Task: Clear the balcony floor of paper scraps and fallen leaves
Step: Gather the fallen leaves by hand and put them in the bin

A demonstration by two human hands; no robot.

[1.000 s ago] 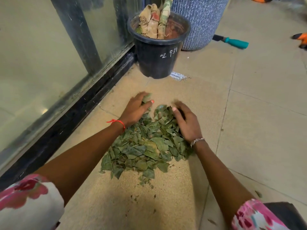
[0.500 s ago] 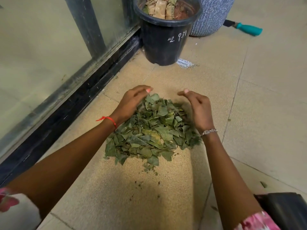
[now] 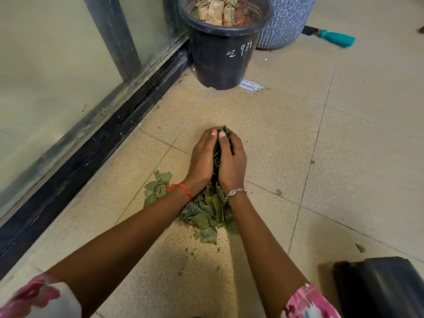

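A heap of green fallen leaves (image 3: pixel 204 216) lies on the beige floor tiles (image 3: pixel 275 138) between my forearms. My left hand (image 3: pixel 203 157) and my right hand (image 3: pixel 234 164) are pressed together over the far part of the heap, fingers curled, gripping a bunch of leaves between the palms. Leaf tips poke out at the fingertips. More leaves (image 3: pixel 157 188) lie loose left of my left wrist. A small printed paper scrap (image 3: pixel 251 86) sits on the floor at the foot of the black pot.
A black plant pot (image 3: pixel 220 53) stands by the glass door track (image 3: pixel 96 143), with a blue speckled pot (image 3: pixel 285 21) behind it. A teal-handled tool (image 3: pixel 337 39) lies at the far right. A black bag or bin (image 3: pixel 378 288) is at the near right. Single leaf bits (image 3: pixel 278 192) dot the tiles.
My hands, which were spread at either side of the pile, have come together in the middle and gathered up a bunch of leaves. The pile looks smaller and narrower.
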